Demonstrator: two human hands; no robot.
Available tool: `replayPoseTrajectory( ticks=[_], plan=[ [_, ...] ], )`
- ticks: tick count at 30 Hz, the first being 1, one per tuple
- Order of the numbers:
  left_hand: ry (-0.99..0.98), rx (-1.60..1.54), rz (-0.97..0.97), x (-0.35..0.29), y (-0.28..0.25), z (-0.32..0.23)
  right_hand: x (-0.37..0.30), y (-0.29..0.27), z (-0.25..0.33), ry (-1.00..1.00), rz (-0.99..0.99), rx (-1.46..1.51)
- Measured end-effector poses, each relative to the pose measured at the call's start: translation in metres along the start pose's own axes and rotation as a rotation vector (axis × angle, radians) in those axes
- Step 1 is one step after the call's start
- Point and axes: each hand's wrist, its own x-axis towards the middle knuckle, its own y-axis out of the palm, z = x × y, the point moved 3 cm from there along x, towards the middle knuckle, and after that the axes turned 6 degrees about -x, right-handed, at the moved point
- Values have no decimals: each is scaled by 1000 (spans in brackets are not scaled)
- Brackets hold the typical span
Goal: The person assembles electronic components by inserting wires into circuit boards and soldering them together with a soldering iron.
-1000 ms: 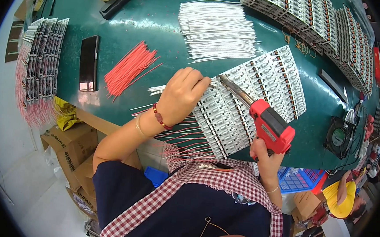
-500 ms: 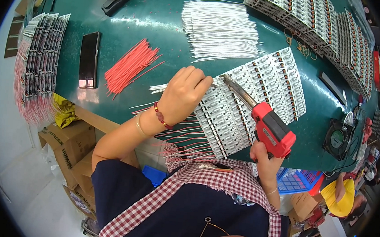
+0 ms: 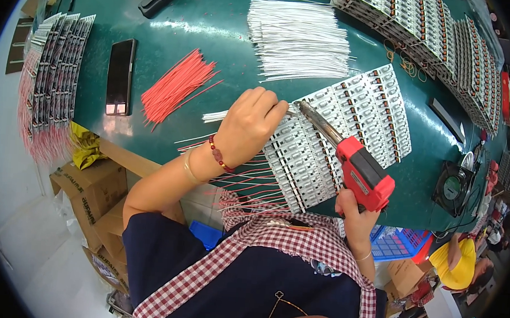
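My right hand (image 3: pixel 354 216) grips a red and black soldering gun (image 3: pixel 363 172). Its metal tip reaches the upper left edge of a white circuit board panel (image 3: pixel 346 124). At that same edge my left hand (image 3: pixel 248 123) is closed in a pinch, close to the soldering tip. White wires (image 3: pixel 213 117) stick out from the left side of this hand; their ends at the fingertips are too small to make out. Rows of small parts cover the panel, which lies tilted on the table. Red and white wires (image 3: pixel 253 188) trail from its left edge, under my left wrist.
A bundle of white wires (image 3: pixel 299 41) and a bundle of red wires (image 3: pixel 180 86) lie on the green table (image 3: pixel 216 32). A phone (image 3: pixel 120 78) is at left, near stacked wired boards (image 3: pixel 56 80). More boards (image 3: pixel 406 22) stand far right; a fan (image 3: pixel 453 187) sits at right.
Both hands, the soldering gun and the panel hold nearly the same positions. The whole view has shifted very slightly.
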Motion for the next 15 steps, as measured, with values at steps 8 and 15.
replayPoseTrajectory(
  ticks=[8,15],
  plan=[
    [-3,12,6,-1,1,1,-2,0,1,-60,-5,-113],
    [18,22,-2,-1,0,1,-6,-1,1,-85,-12,-136]
  ],
)
